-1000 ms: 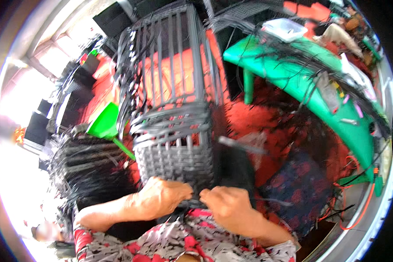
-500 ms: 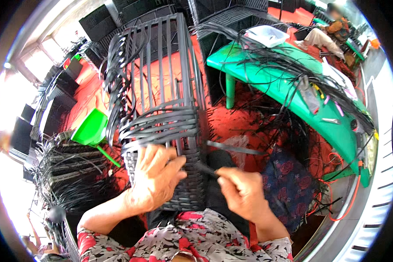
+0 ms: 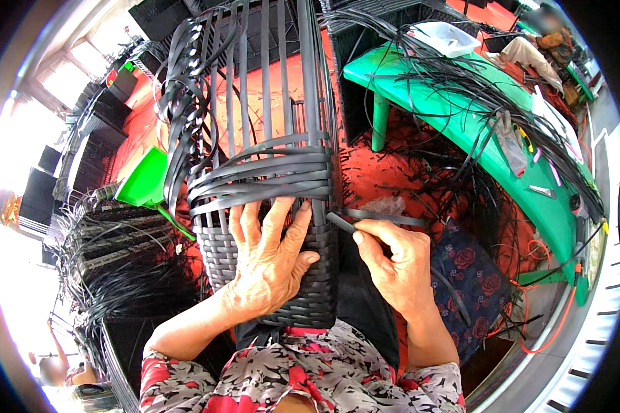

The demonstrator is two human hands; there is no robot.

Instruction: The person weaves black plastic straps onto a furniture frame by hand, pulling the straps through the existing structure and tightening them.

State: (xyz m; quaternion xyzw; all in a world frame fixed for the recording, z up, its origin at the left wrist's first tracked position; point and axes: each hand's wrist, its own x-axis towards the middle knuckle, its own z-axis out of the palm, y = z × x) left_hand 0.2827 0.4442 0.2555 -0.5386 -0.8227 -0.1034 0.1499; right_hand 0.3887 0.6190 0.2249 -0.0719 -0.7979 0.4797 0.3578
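In front of the person's lap, a black woven frame [image 3: 269, 172] runs away from the body, tightly woven at the near end, with bare slats farther off; the left hand [image 3: 272, 265] lies on the weave, its fingers spread apart; the right hand [image 3: 396, 268], just beside the frame's right edge, has thumb and forefinger clamped on a flat black strip [image 3: 340, 222]; leftward sits a green dustpan [image 3: 143, 180]; rightward, loose black strands [image 3: 427, 76] lie across a green table [image 3: 368, 72].
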